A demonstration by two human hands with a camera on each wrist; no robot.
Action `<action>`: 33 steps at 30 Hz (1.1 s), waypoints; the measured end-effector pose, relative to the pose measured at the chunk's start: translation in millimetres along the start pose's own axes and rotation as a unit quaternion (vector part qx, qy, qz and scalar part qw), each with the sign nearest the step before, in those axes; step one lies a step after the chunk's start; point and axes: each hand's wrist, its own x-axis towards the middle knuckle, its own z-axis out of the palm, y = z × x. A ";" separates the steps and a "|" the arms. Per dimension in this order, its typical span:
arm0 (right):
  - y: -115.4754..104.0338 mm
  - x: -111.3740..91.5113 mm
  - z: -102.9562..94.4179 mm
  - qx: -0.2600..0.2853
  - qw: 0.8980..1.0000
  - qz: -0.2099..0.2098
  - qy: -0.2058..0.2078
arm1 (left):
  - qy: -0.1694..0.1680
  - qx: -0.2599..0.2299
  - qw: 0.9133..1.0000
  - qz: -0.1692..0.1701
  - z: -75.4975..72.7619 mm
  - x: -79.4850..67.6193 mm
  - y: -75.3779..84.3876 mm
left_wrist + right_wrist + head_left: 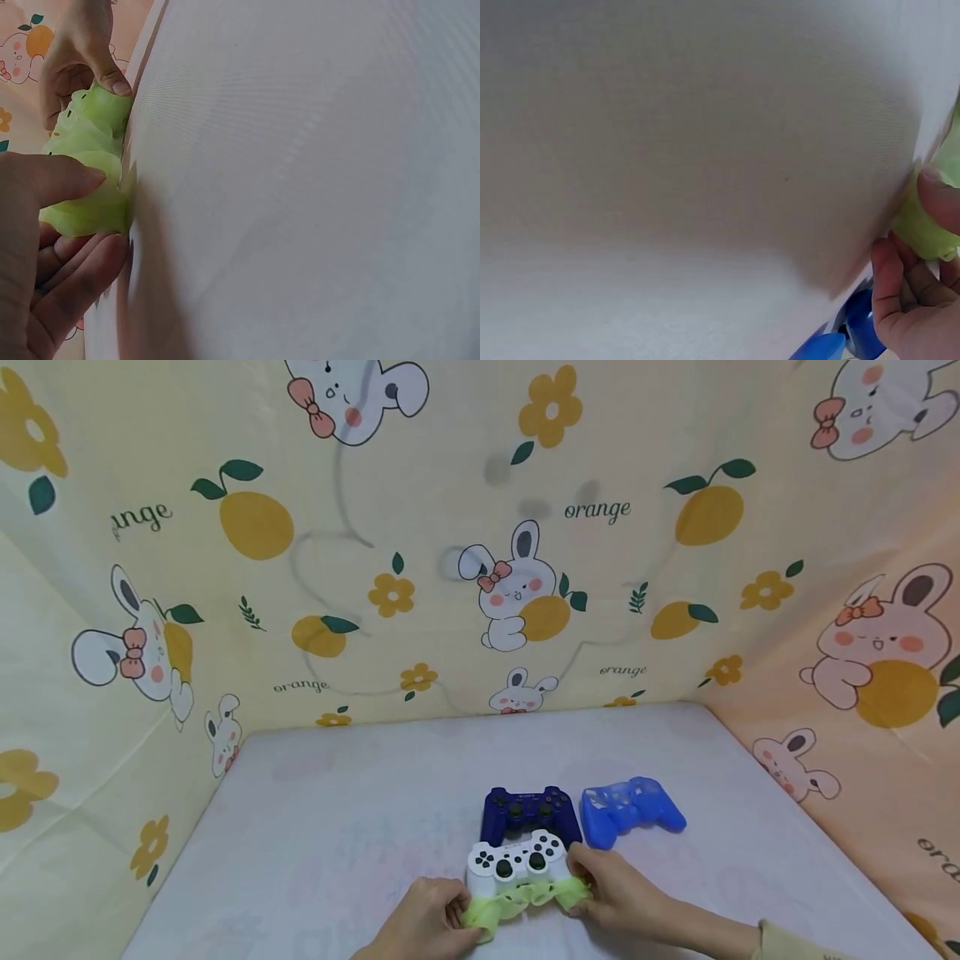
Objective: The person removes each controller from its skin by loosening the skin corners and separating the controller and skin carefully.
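Observation:
A white game controller (517, 858) lies near the front of the table in the head view, its buttons and sticks facing up. Its lower handles are inside a light green silicone controller cover (516, 902), bunched up below the sticks. At the left handle my left hand (423, 918) pinches the cover between thumb and fingers. My right hand (626, 893) grips it at the right handle. In the left wrist view the cover (82, 214) sits between thumb and fingertips. The right wrist view catches only one end of the cover (924, 229), with my right thumb and fingers around it.
Just behind the white controller sits a dark blue controller (531, 802), partly hidden by it. To its right lies a bright blue silicone cover (637, 810). The white tabletop (337, 827) is bordered by a patterned cloth (442, 502) at the back and sides.

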 end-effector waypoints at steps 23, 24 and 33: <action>1.5 -1.3 0.0 -0.030 0.999 0.006 -0.031 | -0.006 0.011 1.000 -0.012 4.0 -0.6 3.3; 1.6 -1.2 -0.4 -0.027 0.999 0.010 -0.034 | -0.007 0.010 1.000 -0.014 3.9 -0.7 3.7; 3.4 -1.1 -2.6 -0.013 0.998 0.025 -0.051 | 0.003 0.032 0.999 -0.008 3.9 -0.7 7.6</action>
